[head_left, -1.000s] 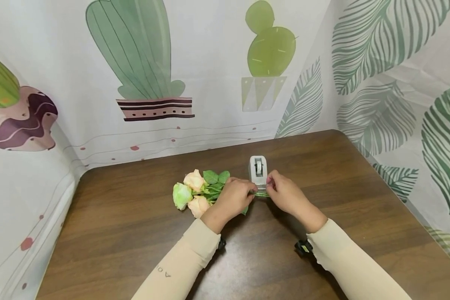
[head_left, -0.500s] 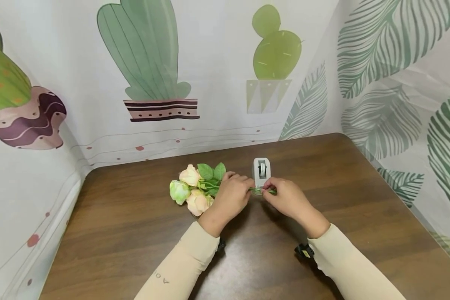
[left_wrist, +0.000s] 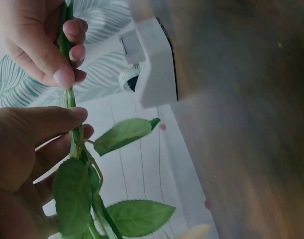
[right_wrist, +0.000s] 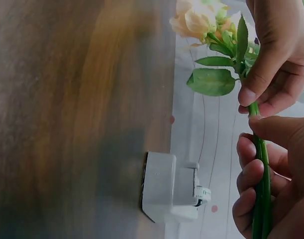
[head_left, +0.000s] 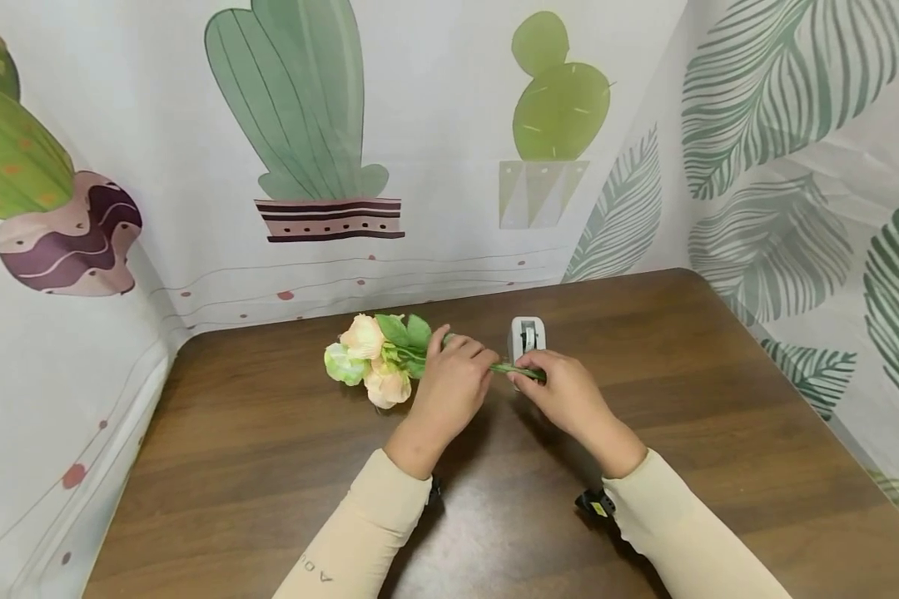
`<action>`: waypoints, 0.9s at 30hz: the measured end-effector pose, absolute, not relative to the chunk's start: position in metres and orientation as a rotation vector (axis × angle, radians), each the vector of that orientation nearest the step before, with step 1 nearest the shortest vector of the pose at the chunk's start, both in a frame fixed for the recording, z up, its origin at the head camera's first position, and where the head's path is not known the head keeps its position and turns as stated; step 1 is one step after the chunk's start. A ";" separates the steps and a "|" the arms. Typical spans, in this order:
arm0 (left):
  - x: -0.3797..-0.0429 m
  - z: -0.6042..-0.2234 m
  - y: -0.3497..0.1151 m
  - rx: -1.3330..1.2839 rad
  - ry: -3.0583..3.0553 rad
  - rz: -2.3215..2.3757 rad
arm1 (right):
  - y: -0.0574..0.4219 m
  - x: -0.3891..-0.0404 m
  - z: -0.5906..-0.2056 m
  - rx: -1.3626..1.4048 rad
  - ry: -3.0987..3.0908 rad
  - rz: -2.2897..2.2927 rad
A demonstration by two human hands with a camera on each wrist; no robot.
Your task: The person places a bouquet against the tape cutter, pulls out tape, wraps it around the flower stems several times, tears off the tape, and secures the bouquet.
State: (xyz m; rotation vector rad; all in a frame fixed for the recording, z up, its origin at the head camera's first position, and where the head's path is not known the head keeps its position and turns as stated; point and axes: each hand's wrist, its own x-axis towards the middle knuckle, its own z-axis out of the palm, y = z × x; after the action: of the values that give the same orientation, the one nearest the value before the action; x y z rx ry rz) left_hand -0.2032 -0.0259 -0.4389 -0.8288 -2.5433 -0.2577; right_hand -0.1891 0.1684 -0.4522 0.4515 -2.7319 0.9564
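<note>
My left hand [head_left: 455, 378] pinches a bunch of flowers by its green stems [right_wrist: 262, 199], just below the leaves. Peach and pale green blooms [head_left: 363, 337] stick out to the left of that hand. Further down the same stems, my right hand [head_left: 562, 391] grips them with thumb and curled fingers, as the right wrist view shows. Green leaves [left_wrist: 142, 218] hang about the left fingers. Just behind the right hand stands a white tape dispenser [head_left: 519, 330] with a roll of tape, partly covered by that hand in the head view.
A brown wooden table [head_left: 270, 466] lies under both hands. Behind it hangs a white cloth [head_left: 434, 125] printed with cacti and leaves. Dark wrist cameras [head_left: 595, 503] are strapped under the sleeves.
The bunch has risen off the table and tilted, blooms toward the upper left. My right hand has gone from the stem ends to a firmer grip around the stems.
</note>
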 end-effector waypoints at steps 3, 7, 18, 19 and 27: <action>-0.205 -0.439 -0.031 -0.805 -2.539 -0.267 | 0.166 -0.190 -0.453 0.441 -2.727 0.962; -0.207 -0.442 -0.038 -0.798 -2.537 -0.277 | 0.164 -0.190 -0.453 0.434 -2.726 0.958; -0.207 -0.441 -0.051 -0.867 -2.489 -0.235 | 0.156 -0.187 -0.448 0.525 -2.734 0.985; -0.207 -0.441 -0.052 -0.875 -2.485 -0.240 | 0.155 -0.188 -0.448 0.539 -2.740 0.994; -0.205 -0.435 -0.056 -0.926 -2.474 -0.279 | 0.151 -0.191 -0.444 0.591 -2.759 1.064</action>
State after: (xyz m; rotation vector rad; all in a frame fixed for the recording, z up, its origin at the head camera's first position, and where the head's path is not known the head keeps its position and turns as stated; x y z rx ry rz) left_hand -0.2053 -0.0558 -0.4349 -0.9263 -2.4740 -0.2785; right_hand -0.1907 0.1513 -0.4436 0.5915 -2.7592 1.0637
